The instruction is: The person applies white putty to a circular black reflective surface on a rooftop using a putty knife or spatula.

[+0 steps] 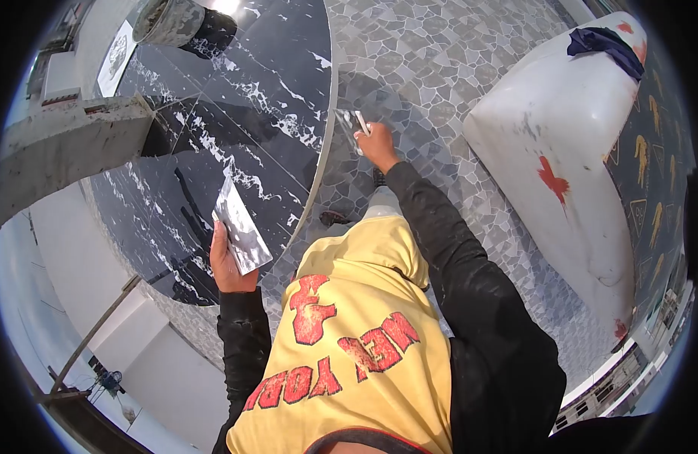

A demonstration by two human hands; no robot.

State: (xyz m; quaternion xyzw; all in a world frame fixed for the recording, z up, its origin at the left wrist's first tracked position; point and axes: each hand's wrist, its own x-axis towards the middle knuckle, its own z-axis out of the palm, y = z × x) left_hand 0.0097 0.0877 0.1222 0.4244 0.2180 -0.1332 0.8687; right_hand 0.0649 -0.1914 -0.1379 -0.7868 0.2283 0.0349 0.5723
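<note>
Left hand [226, 263]: grip closed at the left edge of a rectangular steel trowel [245, 233], which shows against dark marbled tiling [277, 64]; long axis near fore-and-aft, far end tipped left. Right hand [378, 145]: grip wrapped round a pale-handled trowel [347, 120] before stone-patterned floor [432, 64]; handle slants forward-left. Step, by judgement: tools readied; next move calls for steady blades.

One left hand [229, 272] and one right hand [378, 147] show, with two flat metal blades [243, 231], one in each. Also visible are two black sleeves [470, 280], one yellow shirt [349, 310], one grey bucket [167, 23], one dark cloth [602, 47], one bulky white form [549, 121] and one thin pole [96, 331].
</note>
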